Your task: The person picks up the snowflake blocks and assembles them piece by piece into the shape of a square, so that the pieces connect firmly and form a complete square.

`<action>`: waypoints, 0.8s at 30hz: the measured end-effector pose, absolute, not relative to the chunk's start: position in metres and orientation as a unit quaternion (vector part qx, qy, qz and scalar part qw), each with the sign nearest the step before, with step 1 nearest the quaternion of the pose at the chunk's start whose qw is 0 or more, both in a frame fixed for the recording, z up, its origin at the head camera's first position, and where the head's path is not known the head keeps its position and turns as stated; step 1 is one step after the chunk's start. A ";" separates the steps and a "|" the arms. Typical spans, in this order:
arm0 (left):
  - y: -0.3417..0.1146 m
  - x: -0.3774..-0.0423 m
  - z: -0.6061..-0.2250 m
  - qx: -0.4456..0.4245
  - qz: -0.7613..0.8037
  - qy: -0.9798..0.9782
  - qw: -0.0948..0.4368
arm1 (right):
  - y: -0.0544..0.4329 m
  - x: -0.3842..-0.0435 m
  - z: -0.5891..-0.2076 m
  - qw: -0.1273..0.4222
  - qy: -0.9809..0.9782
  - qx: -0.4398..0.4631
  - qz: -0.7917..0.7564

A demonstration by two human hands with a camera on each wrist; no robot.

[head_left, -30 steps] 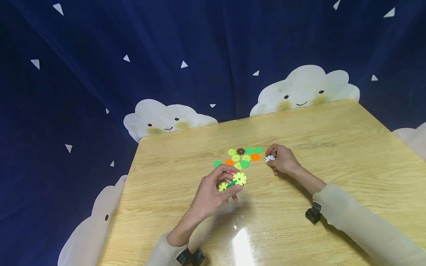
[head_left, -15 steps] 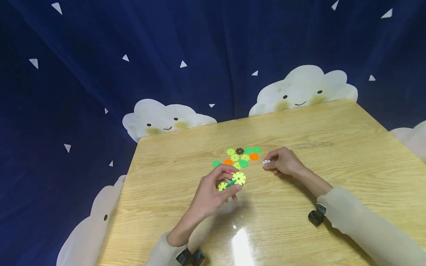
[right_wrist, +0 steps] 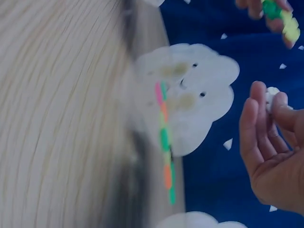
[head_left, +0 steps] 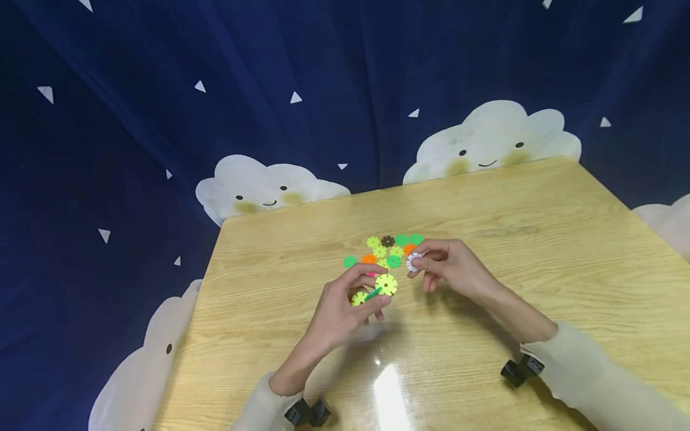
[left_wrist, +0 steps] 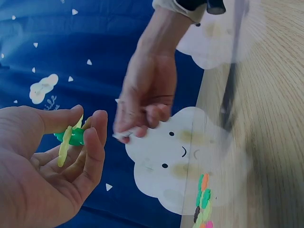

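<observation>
Near frame centre, the white disc (head_left: 412, 263) is pinched by the right hand (head_left: 457, 268), joined discs (head_left: 385, 286) by the left hand (head_left: 341, 306) – probably light, stiff, best rim-held.

Below the fingers (head_left: 362, 271) spreads a pale, wood-grained bench (head_left: 259, 335), a bright glare (head_left: 390, 398) on its near side. Beyond them hangs dark blue cloth (head_left: 302, 42) scattered with white triangles (head_left: 296, 98); smiling white clouds (head_left: 496, 134) line the bench's far edge, left and right of the fingers.
</observation>
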State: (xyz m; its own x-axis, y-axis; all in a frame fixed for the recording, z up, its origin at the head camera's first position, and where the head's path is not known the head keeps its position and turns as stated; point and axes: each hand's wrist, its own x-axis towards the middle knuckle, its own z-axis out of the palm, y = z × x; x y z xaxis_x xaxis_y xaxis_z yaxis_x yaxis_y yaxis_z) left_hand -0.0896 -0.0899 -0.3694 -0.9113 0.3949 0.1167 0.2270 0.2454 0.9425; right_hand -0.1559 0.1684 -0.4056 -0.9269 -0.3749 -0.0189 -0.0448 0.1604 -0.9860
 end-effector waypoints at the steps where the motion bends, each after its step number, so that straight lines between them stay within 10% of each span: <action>1: -0.090 -0.090 -0.369 0.198 0.581 0.786 0.072 | 0.167 -0.152 -0.402 0.123 0.745 -0.149 -0.639; 24: -0.090 -0.087 -0.367 0.202 0.579 0.787 0.074 | 0.149 -0.116 -0.372 0.030 0.766 -0.253 -0.591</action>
State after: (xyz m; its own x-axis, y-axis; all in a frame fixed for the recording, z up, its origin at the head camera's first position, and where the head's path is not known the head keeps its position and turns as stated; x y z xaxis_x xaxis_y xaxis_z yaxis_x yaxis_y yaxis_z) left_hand -0.0866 -0.0897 -0.3667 -0.9073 0.4037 0.1174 0.2321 0.2482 0.9405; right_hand -0.1162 0.1487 -0.3719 -0.8704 -0.4225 0.2527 -0.3518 0.1748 -0.9196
